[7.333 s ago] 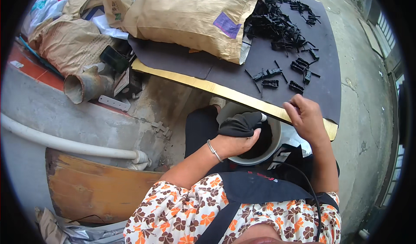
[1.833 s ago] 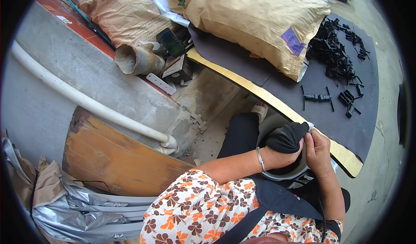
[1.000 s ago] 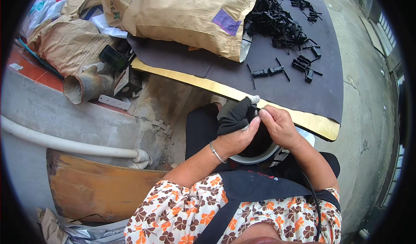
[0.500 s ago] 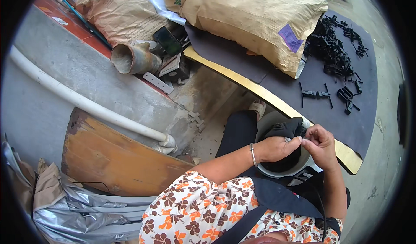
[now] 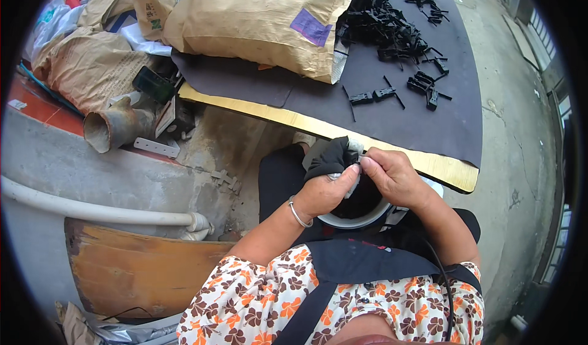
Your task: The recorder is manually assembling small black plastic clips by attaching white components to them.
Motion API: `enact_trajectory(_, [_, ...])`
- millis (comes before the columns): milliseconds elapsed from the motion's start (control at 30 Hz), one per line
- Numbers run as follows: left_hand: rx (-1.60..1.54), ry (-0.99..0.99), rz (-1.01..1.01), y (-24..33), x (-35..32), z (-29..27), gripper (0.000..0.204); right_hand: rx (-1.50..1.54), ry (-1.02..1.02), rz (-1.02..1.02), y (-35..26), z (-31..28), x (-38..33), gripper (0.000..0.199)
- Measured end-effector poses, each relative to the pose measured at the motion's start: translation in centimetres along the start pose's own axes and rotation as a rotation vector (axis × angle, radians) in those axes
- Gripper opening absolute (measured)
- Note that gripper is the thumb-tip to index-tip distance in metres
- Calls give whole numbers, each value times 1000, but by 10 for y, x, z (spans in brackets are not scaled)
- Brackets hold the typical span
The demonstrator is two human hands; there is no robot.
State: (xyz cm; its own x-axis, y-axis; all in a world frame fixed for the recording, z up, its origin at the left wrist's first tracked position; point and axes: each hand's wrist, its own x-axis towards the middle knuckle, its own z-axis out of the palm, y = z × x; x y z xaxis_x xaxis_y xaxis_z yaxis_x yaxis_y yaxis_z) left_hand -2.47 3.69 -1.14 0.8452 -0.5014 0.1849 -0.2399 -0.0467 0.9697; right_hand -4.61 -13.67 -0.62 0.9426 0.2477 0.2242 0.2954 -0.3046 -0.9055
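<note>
My left hand (image 5: pixel 324 193), with a silver bangle at its wrist, is closed around a bunched black cloth (image 5: pixel 331 159) with light grey edges. Right beside it, my right hand (image 5: pixel 397 175) pinches at the cloth's right side, where something small and dark shows between the fingertips. What exactly the right fingers hold is too small to make out. Both hands are over a light grey bucket (image 5: pixel 358 224) with a dark inside, held between my legs at the table edge.
A table (image 5: pixel 294 116) with a dark mat and yellow edge lies ahead. On it are a heap of black plastic parts (image 5: pixel 389 30), a few parts nearer (image 5: pixel 372 95), and a large brown paper sack (image 5: pixel 257 23). Left are a rusty pipe piece (image 5: pixel 116 127), white pipe (image 5: pixel 122 213) and wooden board (image 5: pixel 128 268).
My view has swung right, so the table and sack sit further left in the picture. Both hands stay together over the bucket, and more of the cloth's grey edge shows.
</note>
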Motion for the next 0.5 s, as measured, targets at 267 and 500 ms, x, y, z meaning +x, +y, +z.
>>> enact_trajectory(267, [291, 59, 146, 0, -4, 8, 21, -55, 56, 29, 4, 8, -3, 22])
enact_trajectory(500, [549, 36, 158, -2, 0, -16, 24, -511, 280, -119, 12, -2, 32, 24])
